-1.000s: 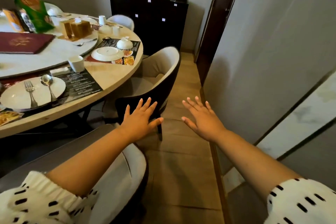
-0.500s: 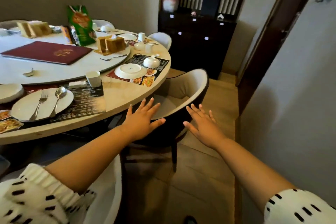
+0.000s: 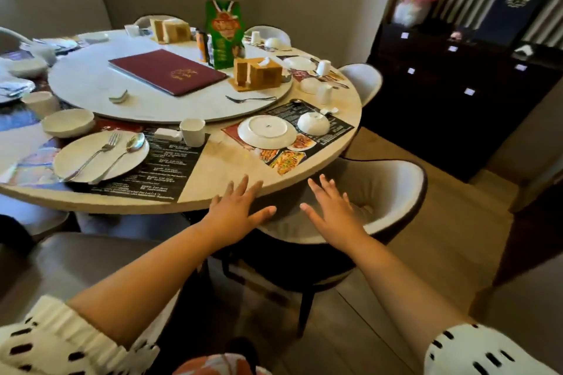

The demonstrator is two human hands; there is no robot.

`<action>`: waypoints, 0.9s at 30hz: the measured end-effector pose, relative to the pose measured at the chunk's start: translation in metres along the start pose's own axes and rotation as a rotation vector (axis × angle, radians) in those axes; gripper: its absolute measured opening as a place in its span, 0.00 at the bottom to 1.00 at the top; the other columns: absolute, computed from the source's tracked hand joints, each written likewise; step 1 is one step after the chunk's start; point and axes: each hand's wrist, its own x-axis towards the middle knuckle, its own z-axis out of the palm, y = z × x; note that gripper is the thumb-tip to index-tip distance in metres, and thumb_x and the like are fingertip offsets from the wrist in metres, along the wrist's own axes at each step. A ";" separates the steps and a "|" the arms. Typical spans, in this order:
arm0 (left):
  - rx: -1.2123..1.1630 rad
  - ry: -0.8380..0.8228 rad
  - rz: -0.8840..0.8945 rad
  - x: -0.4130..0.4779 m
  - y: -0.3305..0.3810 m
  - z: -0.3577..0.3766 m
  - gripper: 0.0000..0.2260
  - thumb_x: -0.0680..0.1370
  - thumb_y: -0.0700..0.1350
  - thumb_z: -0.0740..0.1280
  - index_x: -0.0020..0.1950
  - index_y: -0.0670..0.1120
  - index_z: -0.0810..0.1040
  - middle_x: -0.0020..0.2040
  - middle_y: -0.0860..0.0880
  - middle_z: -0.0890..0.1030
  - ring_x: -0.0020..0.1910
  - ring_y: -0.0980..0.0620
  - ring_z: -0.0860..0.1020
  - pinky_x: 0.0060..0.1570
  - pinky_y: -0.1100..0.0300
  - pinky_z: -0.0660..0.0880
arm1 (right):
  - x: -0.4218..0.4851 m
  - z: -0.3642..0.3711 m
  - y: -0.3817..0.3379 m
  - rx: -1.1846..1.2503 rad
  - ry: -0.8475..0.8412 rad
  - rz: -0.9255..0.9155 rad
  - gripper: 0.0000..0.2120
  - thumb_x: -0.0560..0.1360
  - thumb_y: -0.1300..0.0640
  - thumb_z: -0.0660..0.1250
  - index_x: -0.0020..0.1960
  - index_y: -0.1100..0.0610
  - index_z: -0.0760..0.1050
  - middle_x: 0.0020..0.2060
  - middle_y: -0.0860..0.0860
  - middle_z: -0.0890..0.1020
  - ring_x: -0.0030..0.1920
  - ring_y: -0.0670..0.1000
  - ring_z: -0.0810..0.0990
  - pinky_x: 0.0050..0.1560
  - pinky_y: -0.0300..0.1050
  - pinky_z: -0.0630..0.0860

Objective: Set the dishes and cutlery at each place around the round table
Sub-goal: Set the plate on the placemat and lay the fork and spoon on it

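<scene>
The round surface (image 3: 213, 179) carries two near places, with a pale chair (image 3: 393, 189) drawn up to its edge. The left hand (image 3: 236, 210) hangs over that rim, grip wide, fingers spread, holding nothing (whether it touches the wood is unclear). The right hand (image 3: 330, 210) is likewise spread and empty above the chair seat. The near plate (image 3: 73, 155) bears a fork (image 3: 100, 151) and spoon (image 3: 134, 142). The upturned plate (image 3: 267, 131) lies just beside an upturned bowl (image 3: 313, 123), and a cup (image 3: 192, 131) stands between the two places.
</scene>
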 end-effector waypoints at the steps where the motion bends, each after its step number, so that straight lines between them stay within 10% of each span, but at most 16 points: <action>1: -0.045 0.013 -0.022 0.011 -0.003 -0.004 0.33 0.77 0.64 0.53 0.77 0.56 0.45 0.78 0.49 0.42 0.77 0.44 0.43 0.74 0.41 0.47 | 0.015 0.002 0.003 0.016 -0.015 -0.009 0.29 0.79 0.43 0.52 0.76 0.49 0.49 0.77 0.51 0.46 0.76 0.52 0.41 0.74 0.54 0.41; 12: -0.462 0.144 -0.217 0.190 -0.042 -0.063 0.28 0.78 0.58 0.59 0.75 0.50 0.60 0.75 0.47 0.62 0.73 0.46 0.63 0.70 0.48 0.61 | 0.223 0.007 0.029 0.057 -0.048 -0.021 0.29 0.79 0.42 0.53 0.76 0.52 0.50 0.77 0.52 0.48 0.76 0.53 0.43 0.75 0.56 0.48; 24: -0.808 0.174 -0.495 0.357 -0.098 -0.094 0.17 0.80 0.49 0.60 0.62 0.38 0.74 0.44 0.44 0.78 0.41 0.49 0.77 0.45 0.57 0.75 | 0.367 0.037 0.035 -0.078 -0.065 0.010 0.30 0.78 0.38 0.50 0.76 0.47 0.46 0.77 0.50 0.43 0.76 0.56 0.39 0.74 0.59 0.46; 27: -0.943 0.178 -0.579 0.364 -0.103 -0.091 0.16 0.79 0.46 0.61 0.63 0.38 0.73 0.51 0.40 0.79 0.50 0.44 0.78 0.57 0.50 0.76 | 0.380 0.044 0.040 -0.129 -0.093 0.016 0.31 0.77 0.36 0.49 0.76 0.44 0.45 0.77 0.51 0.41 0.76 0.58 0.38 0.74 0.58 0.45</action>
